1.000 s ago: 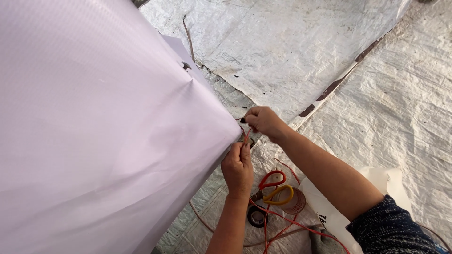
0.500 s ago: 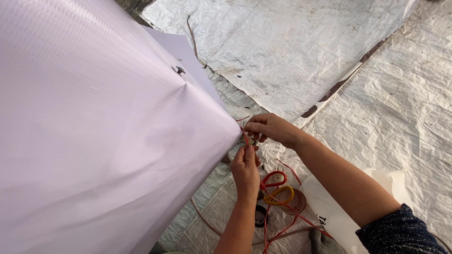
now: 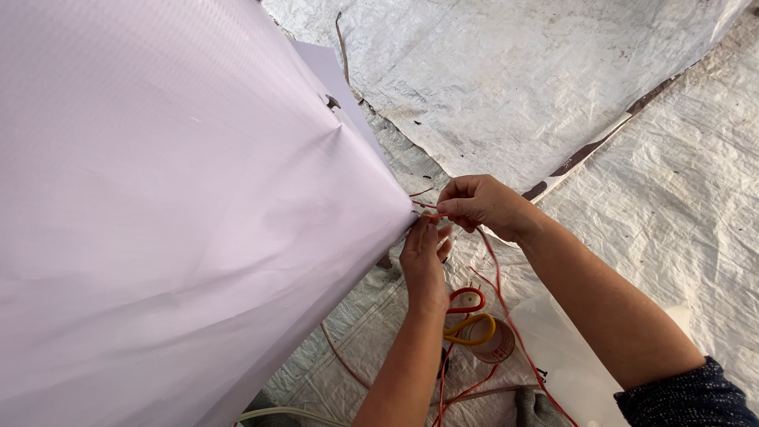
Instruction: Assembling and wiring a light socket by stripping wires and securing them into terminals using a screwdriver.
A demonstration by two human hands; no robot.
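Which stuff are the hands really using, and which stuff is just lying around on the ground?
In use:
- big pale lilac sheet, pinched at its edge
- thin red string, held at that edge
- left hand and right hand, both on the string

Lying about:
- scissors with red and yellow handles
- roll of tape
- white woven ground sheets

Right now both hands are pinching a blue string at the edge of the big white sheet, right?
Not quite: the string is red, not blue. The head view shows the left hand and right hand at the edge of the big white sheet.
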